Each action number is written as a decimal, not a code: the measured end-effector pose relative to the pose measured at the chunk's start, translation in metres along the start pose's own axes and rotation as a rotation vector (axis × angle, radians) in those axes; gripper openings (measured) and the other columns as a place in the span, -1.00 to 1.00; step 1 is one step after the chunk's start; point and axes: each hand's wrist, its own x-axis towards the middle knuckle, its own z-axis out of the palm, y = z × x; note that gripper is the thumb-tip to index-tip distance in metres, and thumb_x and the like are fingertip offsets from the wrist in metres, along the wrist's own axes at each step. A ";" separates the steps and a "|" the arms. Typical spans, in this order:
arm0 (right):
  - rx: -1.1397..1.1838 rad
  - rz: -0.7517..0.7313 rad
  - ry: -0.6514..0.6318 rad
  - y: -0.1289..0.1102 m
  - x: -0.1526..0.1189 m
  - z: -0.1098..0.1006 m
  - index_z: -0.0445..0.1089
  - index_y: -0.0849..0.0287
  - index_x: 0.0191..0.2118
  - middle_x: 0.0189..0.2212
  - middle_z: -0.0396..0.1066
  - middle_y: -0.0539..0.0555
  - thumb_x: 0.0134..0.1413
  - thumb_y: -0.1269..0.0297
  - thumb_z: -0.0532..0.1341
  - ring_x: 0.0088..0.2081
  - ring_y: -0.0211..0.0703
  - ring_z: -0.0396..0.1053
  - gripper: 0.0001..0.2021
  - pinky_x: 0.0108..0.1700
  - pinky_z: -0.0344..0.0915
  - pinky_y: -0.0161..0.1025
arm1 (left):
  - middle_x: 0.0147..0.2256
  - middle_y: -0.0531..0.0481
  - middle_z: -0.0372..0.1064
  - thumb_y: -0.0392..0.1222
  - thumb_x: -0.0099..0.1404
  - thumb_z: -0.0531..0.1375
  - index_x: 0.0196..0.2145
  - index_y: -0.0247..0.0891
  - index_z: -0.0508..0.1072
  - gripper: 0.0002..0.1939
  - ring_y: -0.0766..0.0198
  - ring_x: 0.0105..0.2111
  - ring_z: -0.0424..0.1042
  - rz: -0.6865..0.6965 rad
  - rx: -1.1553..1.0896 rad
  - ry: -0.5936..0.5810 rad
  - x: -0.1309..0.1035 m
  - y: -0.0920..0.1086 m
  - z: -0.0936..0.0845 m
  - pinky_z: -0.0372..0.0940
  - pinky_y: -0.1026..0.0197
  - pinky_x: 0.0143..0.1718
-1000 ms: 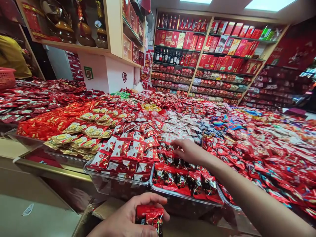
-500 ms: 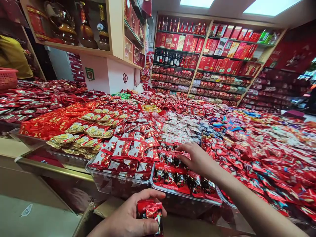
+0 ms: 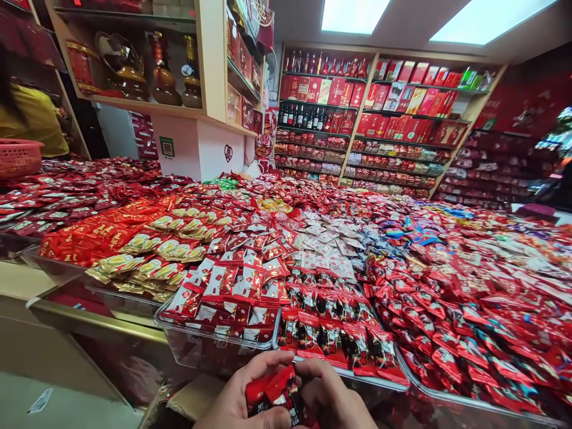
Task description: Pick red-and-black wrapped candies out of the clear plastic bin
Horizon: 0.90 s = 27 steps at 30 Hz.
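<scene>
Both my hands meet at the bottom edge of the view, in front of the counter. My left hand point(image 3: 239, 400) grips a small bundle of red and black candy packets point(image 3: 273, 394). My right hand point(image 3: 336, 398) closes on the same bundle from the right, fingers curled over it. Just beyond my hands sits a clear plastic tray point(image 3: 346, 374) filled with matching red and black packets point(image 3: 335, 336). To its left, another clear tray point(image 3: 210, 347) holds red and white packets point(image 3: 232, 289).
A wide counter is covered with piles of wrapped sweets: gold ones point(image 3: 156, 256), red ones point(image 3: 84, 235), white ones point(image 3: 328, 247). Shelves of red boxes and bottles point(image 3: 379, 113) line the back wall. A person in yellow point(image 3: 31, 119) stands behind a pink basket point(image 3: 20, 158) at far left.
My right hand left the tray of red and black packets and came back to my left hand, joining it on the bundle. The view tilted down slightly.
</scene>
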 end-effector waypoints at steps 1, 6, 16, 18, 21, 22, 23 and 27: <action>0.035 -0.025 0.029 0.000 -0.001 -0.001 0.20 0.06 -0.07 -0.58 0.06 -0.15 -0.20 -0.02 0.31 -0.54 -0.31 0.02 -0.45 -0.49 -0.06 -0.32 | -0.19 -0.02 0.50 0.01 0.05 0.34 -0.07 -0.10 0.43 -0.53 0.14 -0.17 0.44 0.006 0.034 0.019 0.001 0.000 0.000 0.23 0.17 -0.15; 0.131 0.024 0.070 -0.008 -0.009 -0.006 0.17 0.07 -0.10 -0.56 0.09 -0.16 -0.19 0.08 0.36 -0.54 -0.33 0.01 -0.47 -0.49 -0.06 -0.32 | -0.44 0.11 0.41 -0.05 0.15 0.28 -0.30 -0.24 0.46 -0.76 0.35 -0.43 0.33 -0.021 0.177 0.094 0.003 0.006 0.005 0.21 0.33 -0.36; 0.461 0.125 0.097 -0.027 -0.017 -0.003 0.20 0.11 -0.19 -0.47 0.35 -0.11 -0.11 0.18 0.36 -0.47 -0.35 0.27 -0.60 -0.40 0.17 -0.34 | -0.34 0.08 0.44 -0.12 0.21 0.23 -0.21 -0.20 0.42 -0.81 0.29 -0.33 0.35 0.001 0.236 0.140 0.001 0.012 0.010 0.24 0.32 -0.27; 0.422 0.107 0.093 -0.027 -0.017 -0.004 0.24 0.12 -0.21 -0.46 0.35 -0.09 -0.09 0.20 0.36 -0.45 -0.35 0.27 -0.65 -0.38 0.18 -0.34 | -0.42 0.11 0.38 -0.08 0.22 0.21 -0.31 -0.24 0.44 -0.82 0.34 -0.41 0.30 -0.009 0.246 0.132 0.001 0.013 0.010 0.21 0.36 -0.35; 0.390 0.071 0.070 -0.030 -0.019 -0.005 0.30 0.14 -0.25 -0.45 0.35 -0.06 -0.03 0.17 0.31 -0.42 -0.31 0.28 -0.75 -0.35 0.20 -0.33 | -0.49 0.13 0.30 -0.06 0.23 0.20 -0.40 -0.28 0.43 -0.78 0.37 -0.46 0.22 -0.011 0.255 0.132 0.002 0.014 0.010 0.16 0.37 -0.40; 0.393 0.062 0.067 -0.031 -0.020 -0.006 0.32 0.14 -0.26 -0.44 0.36 -0.04 -0.02 0.15 0.29 -0.41 -0.30 0.29 -0.76 -0.34 0.22 -0.32 | -0.48 0.13 0.30 -0.05 0.23 0.19 -0.39 -0.29 0.43 -0.78 0.36 -0.46 0.21 -0.015 0.253 0.131 0.001 0.014 0.010 0.16 0.36 -0.40; 0.385 0.055 0.077 -0.033 -0.021 -0.006 0.33 0.13 -0.26 -0.43 0.36 -0.03 -0.01 0.12 0.28 -0.40 -0.29 0.29 -0.76 -0.34 0.23 -0.32 | -0.47 0.12 0.29 -0.04 0.23 0.19 -0.39 -0.28 0.41 -0.77 0.36 -0.46 0.20 -0.020 0.254 0.130 0.001 0.014 0.010 0.15 0.35 -0.40; 0.133 -0.011 0.181 -0.030 -0.025 -0.003 0.40 0.11 -0.23 -0.40 0.40 0.04 0.04 0.05 0.21 -0.38 -0.20 0.33 -0.74 -0.30 0.29 -0.26 | -0.48 0.13 0.22 0.03 0.22 0.18 -0.39 -0.28 0.38 -0.71 0.35 -0.46 0.15 -0.055 0.282 0.078 0.000 0.012 0.008 0.12 0.33 -0.42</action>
